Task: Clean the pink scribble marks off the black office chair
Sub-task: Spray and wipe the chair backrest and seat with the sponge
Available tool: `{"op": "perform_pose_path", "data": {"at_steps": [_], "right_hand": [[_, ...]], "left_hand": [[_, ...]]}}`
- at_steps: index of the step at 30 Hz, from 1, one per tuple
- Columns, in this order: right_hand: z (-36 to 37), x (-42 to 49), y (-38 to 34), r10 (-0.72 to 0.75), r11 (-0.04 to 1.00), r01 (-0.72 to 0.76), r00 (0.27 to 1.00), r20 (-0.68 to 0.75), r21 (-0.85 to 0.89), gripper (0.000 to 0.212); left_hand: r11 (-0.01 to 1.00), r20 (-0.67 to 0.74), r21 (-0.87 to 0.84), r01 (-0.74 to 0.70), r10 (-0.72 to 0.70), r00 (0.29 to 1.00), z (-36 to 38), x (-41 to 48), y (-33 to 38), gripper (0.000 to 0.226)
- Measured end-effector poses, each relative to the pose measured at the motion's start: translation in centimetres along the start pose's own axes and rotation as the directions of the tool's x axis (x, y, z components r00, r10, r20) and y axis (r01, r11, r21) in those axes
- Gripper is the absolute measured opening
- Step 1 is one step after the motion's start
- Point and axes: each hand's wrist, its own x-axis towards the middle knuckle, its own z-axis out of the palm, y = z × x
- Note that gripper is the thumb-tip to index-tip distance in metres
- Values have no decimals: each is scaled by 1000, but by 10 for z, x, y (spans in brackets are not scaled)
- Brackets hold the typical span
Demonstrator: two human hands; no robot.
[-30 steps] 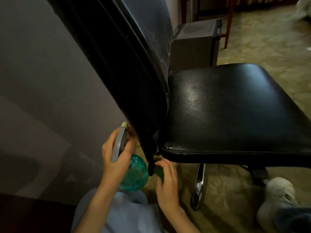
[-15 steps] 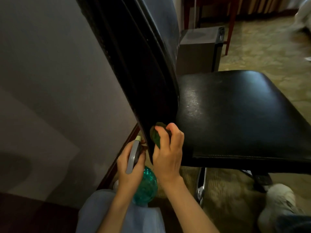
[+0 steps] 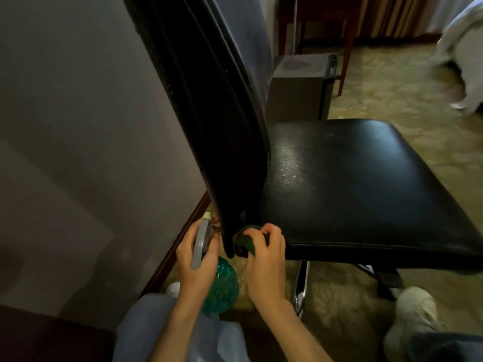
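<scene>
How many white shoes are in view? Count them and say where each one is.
2. One white shoe is on the carpet at lower right, beside the chair base. Another shoe tip peeks out by the baseboard, left of the spray bottle.

A carpeted hotel-style bedroom: patterned carpet (image 3: 392, 82) beyond the black office chair (image 3: 352, 184), striped curtains (image 3: 407, 14) behind it, white bedding (image 3: 462, 48) to its right.

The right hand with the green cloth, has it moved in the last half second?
Yes. The right hand dropped down the backrest to its bottom corner.
</scene>
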Motion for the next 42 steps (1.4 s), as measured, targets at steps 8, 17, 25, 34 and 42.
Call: {"op": "perform_pose_path", "data": {"at_steps": [8,17,25,34,42], "right_hand": [[-18,12,-19,116,882,-39,984,-134,470,29],[45,-13,5,150,876,-159,987,57,455,32],[-1,2,-1,51,911,-104,989,142,398,30],[-133,92,-95,-265,843,299,954,-138,448,27],[-226,171,-187,-451,740,528,849,-275,418,32]], "left_hand": [[999,-20,-32,3,-4,1000,1,-3,3,40],[1000,6,-15,-17,18,1000,0,2,-4,28],[999,32,45,-19,18,999,-9,0,16,24],[989,-77,11,-150,150,986,-36,5,135,21],[943,-101,-63,-328,321,942,-83,37,263,17]]}}
